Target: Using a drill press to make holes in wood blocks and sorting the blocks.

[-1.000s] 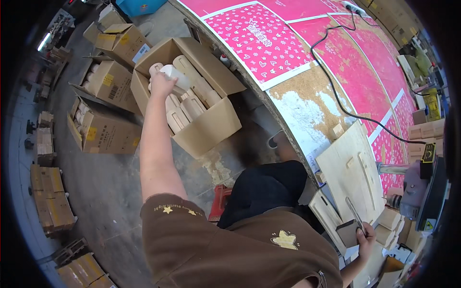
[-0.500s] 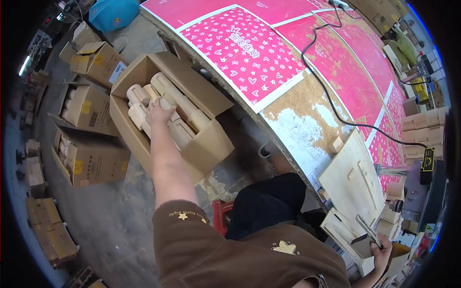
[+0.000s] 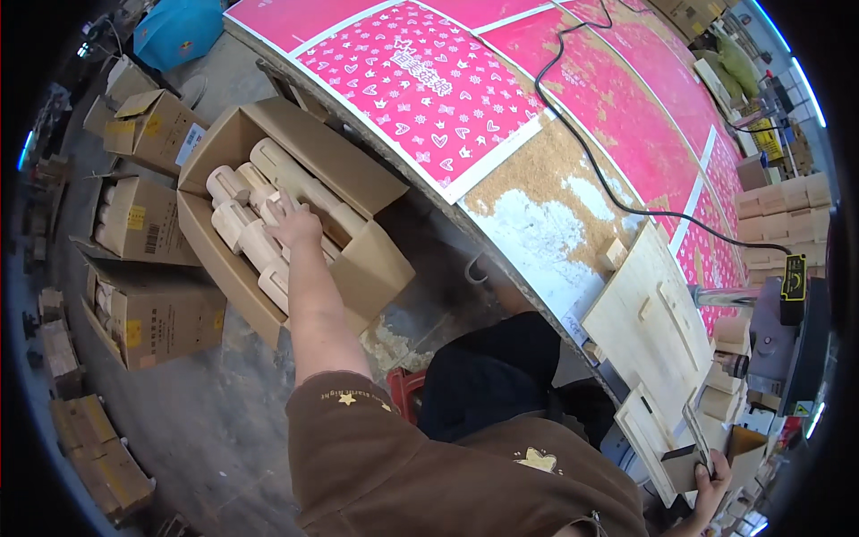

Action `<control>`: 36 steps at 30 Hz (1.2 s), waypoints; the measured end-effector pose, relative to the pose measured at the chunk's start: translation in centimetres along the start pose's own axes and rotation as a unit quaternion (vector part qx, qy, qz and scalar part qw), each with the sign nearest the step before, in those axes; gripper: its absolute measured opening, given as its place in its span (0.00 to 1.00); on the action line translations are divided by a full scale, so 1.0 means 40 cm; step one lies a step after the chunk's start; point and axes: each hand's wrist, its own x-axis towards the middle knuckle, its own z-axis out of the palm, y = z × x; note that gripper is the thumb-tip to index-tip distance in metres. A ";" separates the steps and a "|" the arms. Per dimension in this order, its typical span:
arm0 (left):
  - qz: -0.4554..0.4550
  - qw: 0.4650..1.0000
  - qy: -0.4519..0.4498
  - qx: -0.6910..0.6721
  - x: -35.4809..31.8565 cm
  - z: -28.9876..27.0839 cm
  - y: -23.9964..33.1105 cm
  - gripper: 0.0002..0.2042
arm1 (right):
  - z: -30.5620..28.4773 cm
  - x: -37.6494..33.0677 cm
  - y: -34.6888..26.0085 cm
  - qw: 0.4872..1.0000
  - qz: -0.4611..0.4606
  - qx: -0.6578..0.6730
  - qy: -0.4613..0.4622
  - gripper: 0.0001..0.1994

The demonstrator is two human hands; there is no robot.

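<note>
My left hand (image 3: 295, 225) reaches down into an open cardboard box (image 3: 376, 268) on the floor. Its fingers lie over the pale turned wooden pieces (image 3: 240, 234) stacked inside, and I cannot tell whether it grips one. My right hand (image 3: 711, 483) is at the lower right edge, closed around a thin flat tool (image 3: 696, 430) that points up. It is beside a small light plywood panel (image 3: 646, 428) and a larger plywood panel (image 3: 653, 331) that lie on the bench edge.
A long curved bench (image 3: 546, 215) carries pink patterned sheets (image 3: 420, 89) and a black cable (image 3: 608, 179). More cardboard boxes (image 3: 148, 309) stand on the concrete floor at left. Small wooden blocks (image 3: 729, 336) and a dark machine (image 3: 801, 331) are at right. A red stool (image 3: 407, 389) is below me.
My left hand held a pale wooden piece above the box, then came down into it and now rests among the pieces. The view has shifted toward the box. The right hand has hardly moved.
</note>
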 end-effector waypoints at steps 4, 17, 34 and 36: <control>0.009 1.000 -0.008 -0.011 -0.016 -0.031 -0.023 0.20 | 0.005 -0.035 0.023 0.998 0.043 0.032 0.025 0.21; 0.061 0.990 -0.091 -0.092 -0.048 -0.010 -0.054 0.32 | 0.028 -0.042 0.174 0.992 0.039 0.077 0.093 0.21; 0.359 0.901 -0.075 -0.229 -0.208 -0.162 0.040 0.32 | 0.200 0.089 0.178 0.969 -0.166 0.097 0.156 0.16; 0.372 0.888 -0.054 -0.265 -0.349 -0.238 0.089 0.30 | 0.203 0.117 0.181 0.966 -0.172 0.107 0.163 0.16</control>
